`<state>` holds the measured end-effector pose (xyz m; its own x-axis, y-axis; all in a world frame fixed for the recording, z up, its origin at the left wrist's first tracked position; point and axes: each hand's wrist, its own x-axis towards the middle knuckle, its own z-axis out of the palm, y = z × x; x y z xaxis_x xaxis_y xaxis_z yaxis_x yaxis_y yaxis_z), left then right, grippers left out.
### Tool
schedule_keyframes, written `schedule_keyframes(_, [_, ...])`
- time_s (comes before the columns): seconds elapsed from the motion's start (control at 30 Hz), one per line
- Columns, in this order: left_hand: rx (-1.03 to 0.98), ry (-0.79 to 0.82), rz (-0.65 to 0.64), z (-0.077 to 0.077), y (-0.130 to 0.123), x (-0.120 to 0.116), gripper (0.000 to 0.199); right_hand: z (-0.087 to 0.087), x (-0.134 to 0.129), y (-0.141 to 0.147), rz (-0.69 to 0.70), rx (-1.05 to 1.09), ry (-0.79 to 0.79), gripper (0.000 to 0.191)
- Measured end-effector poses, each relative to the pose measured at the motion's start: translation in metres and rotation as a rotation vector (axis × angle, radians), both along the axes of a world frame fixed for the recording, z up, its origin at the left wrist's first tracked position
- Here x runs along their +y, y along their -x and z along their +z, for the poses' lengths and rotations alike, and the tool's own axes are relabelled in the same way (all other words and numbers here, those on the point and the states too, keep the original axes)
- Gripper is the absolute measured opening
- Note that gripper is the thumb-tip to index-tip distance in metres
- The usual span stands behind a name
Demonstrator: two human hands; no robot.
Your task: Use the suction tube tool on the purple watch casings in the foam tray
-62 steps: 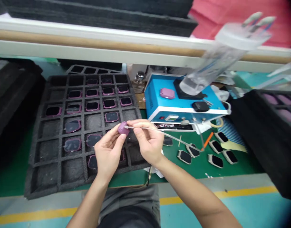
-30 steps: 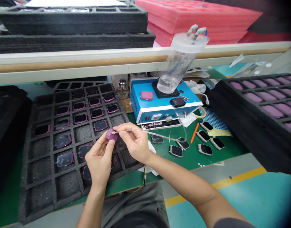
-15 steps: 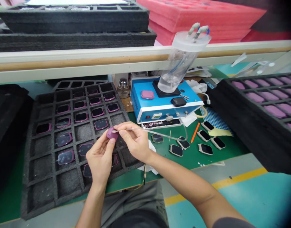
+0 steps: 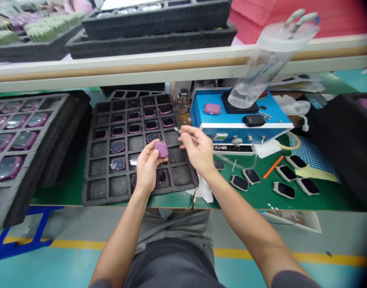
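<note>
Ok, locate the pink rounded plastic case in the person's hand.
The pink rounded plastic case sits in the left hand in the head view, above the black foam tray, left of the right hand.

The purple rounded plastic case [image 4: 161, 149] is partly hidden by the left hand [image 4: 146, 168]; the thin metal tip [image 4: 176, 129] near the right hand [image 4: 195, 150] is too small to tell — and the black foam tray [image 4: 60, 136] runs off the left edge.

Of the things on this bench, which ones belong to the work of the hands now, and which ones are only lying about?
In the work:
left hand, holding a purple watch-shaped casing
right hand, pinching a thin clear tube
blue machine, toward which the tube runs

Lying about:
black foam tray
black-faced casings
orange pen
glass bottle
</note>
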<state>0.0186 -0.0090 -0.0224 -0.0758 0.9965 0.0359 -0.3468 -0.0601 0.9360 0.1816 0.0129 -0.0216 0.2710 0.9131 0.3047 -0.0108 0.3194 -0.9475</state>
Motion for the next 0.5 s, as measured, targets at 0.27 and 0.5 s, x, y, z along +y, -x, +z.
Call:
schedule_keyframes(0.27, [0.11, -0.055, -0.05, 0.016, 0.008, -0.024, 0.047, 0.03, -0.031, 0.003, 0.329, -0.32, 0.074, 0.019])
schedule_keyframes(0.5, [0.308, -0.056, -0.093, 0.016, 0.02, -0.039, 0.045, 0.027, -0.049, -0.001, 0.386, -0.378, 0.128, 0.022])
